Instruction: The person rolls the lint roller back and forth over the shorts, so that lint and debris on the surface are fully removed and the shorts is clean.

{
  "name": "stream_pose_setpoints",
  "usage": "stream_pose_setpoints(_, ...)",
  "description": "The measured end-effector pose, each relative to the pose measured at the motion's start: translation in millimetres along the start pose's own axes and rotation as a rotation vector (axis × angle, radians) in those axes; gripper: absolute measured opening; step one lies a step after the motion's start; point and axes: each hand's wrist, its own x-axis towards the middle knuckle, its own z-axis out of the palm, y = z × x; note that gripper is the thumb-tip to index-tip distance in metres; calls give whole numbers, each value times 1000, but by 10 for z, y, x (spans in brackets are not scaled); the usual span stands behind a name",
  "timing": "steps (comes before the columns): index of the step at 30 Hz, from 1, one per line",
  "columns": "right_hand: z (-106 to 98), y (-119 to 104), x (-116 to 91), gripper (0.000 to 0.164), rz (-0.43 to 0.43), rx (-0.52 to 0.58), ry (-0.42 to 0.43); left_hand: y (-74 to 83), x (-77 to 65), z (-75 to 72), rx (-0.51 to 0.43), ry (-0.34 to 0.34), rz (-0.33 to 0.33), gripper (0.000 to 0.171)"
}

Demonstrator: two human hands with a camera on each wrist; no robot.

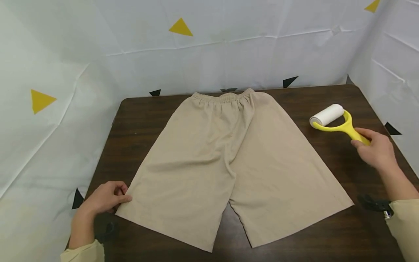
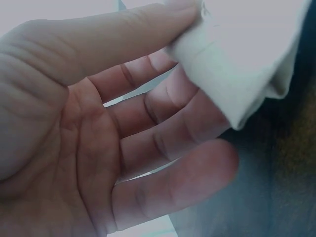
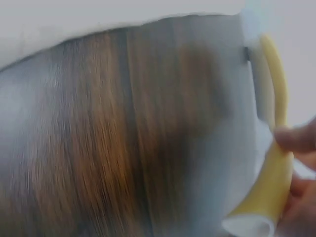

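Note:
Beige shorts (image 1: 196, 174) with a gathered elastic waistband lie spread on the table, legs toward me. At the lower left leg corner, my left hand (image 1: 108, 197) pinches the edge of the cloth between thumb and fingers. The left wrist view shows the pinched fabric (image 2: 237, 54) hanging from the thumb, with the other fingers loosely bent. My right hand (image 1: 376, 148) grips the yellow handle of a lint roller (image 1: 328, 115), whose white roll points away to the left. The lint roller is to the right of the shorts, apart from them.
The dark wooden table (image 1: 137, 123) has rounded far corners. White sheeting (image 1: 229, 65) with yellow and black triangles stands behind it and along both sides. A dark strap (image 1: 376, 204) is by the right wrist.

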Motion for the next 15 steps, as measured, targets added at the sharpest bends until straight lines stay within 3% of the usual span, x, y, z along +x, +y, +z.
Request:
stream_pose_setpoints(7, 117, -7, 102, 54, 163, 55, 57, -29, 29, 14, 8, 9, -2, 25)
stream_pose_setpoints(14, 139, -84, 119, 54, 232, 54, 55, -29, 21, 14, -3, 16, -2, 25)
stream_pose_setpoints(15, 181, 20, 179, 55, 229, 50, 57, -29, 20, 12, -3, 19, -2, 25)
